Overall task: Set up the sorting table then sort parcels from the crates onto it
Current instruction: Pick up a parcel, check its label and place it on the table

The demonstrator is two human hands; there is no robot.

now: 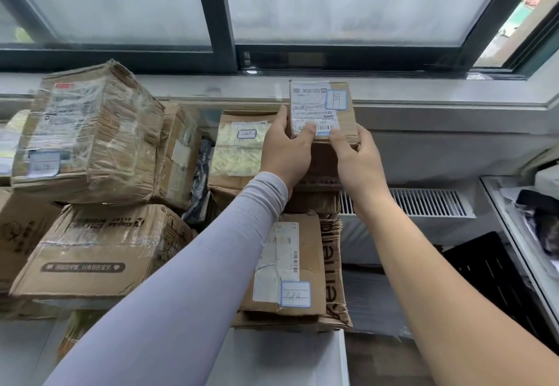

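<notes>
**Small parcel going onto the far stack**

My left hand [286,146] and right hand [357,155] both clamp the small labelled parcel [322,110], one on each near corner, thumbs pressed on its label. It sits high at the far end of the pile, by the window sill [423,95], on or just above a brown box [320,164]; I cannot tell whether it has touched down.

To do this well, I judge I should keep the label face up and readable, hold the parcel level, square its edges with the box beneath, and only then ease my fingers out sideways.

To the left, a big taped carton [90,131] leans on a printed carton [99,249]. A pale-labelled box [242,146] lies just left of my left hand. Near me is a box with a blue-edged sticker [287,267]. Right of the stack, a radiator grille [423,202] and a dark tray [499,279] crowd the floor side, so a parcel that slips could drop there.
</notes>
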